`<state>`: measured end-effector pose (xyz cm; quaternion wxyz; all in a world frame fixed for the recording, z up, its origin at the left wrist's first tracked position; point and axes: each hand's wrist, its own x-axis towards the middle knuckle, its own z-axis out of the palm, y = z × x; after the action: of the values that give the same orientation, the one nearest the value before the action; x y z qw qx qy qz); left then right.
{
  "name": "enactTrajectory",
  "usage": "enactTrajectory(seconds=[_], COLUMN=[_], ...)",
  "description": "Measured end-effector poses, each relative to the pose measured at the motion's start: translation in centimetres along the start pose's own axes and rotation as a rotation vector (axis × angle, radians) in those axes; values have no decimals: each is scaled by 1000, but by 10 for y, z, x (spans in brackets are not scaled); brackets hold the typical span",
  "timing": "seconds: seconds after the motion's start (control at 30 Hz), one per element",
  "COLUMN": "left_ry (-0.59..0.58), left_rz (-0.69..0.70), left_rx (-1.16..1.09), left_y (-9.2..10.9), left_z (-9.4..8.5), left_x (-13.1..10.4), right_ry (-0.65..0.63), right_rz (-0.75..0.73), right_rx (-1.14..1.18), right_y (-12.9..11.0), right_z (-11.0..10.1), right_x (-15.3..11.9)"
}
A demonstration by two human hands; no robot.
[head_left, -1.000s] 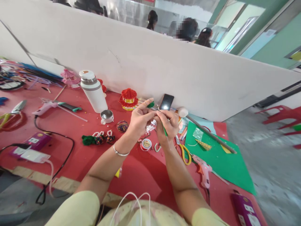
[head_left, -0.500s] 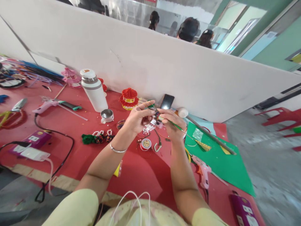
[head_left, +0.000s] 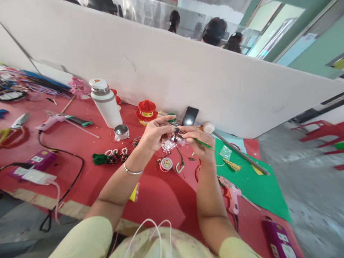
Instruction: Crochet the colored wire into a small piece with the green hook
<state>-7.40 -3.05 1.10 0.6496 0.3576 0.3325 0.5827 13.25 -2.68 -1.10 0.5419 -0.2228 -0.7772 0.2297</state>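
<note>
My left hand (head_left: 158,133) pinches a small dark, multicoloured crochet piece (head_left: 176,133) between thumb and fingers, its index finger stretched out with yarn across it. A thin crochet hook (head_left: 202,143) with a green grip lies in the closed fingers of my right hand (head_left: 201,141). The hook's metal tip reaches left to the crochet piece, though the stitches are too small to make out. Under the hands lie a red-edged spool (head_left: 166,164), a clear bag of white beads (head_left: 168,145) and a green-and-white bent wire piece (head_left: 179,167).
Left of my arms stand a white thermos (head_left: 106,105) and its cup (head_left: 121,132), near pearl-beaded crochet pieces (head_left: 113,157). Pink glue guns (head_left: 233,197) with cords lie on the red table. A lit phone (head_left: 190,116) leans against the white partition (head_left: 161,71). Scissors (head_left: 18,123) lie far left.
The hook has shifted slightly and slopes across the crochet piece toward the left index finger. My right hand has turned a little and moved slightly right; the left keeps its pinch.
</note>
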Motion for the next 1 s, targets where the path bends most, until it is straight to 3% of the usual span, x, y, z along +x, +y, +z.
enactTrajectory(seconds=[0.23,0.43,0.6,0.77,1.0], left_ry=[-33,-50,-51,-46,-31], left_rz=[-27,-57,-50,-22,28], left_rx=[38,22,24,30,11], left_y=[-3,-4,-1,0,0], left_z=[-1,-2,-2,-3,0], left_x=[1,2,1,0,-1], right_ry=[-22,-33,113,142,216], right_rz=[128,140,200,202,268], right_rx=[97,99,194,131,222], right_y=[-8,-12,-4,-8,-8], right_z=[-7,-9,-1,5,11], right_x=[-1,-2,-4,-3,-4])
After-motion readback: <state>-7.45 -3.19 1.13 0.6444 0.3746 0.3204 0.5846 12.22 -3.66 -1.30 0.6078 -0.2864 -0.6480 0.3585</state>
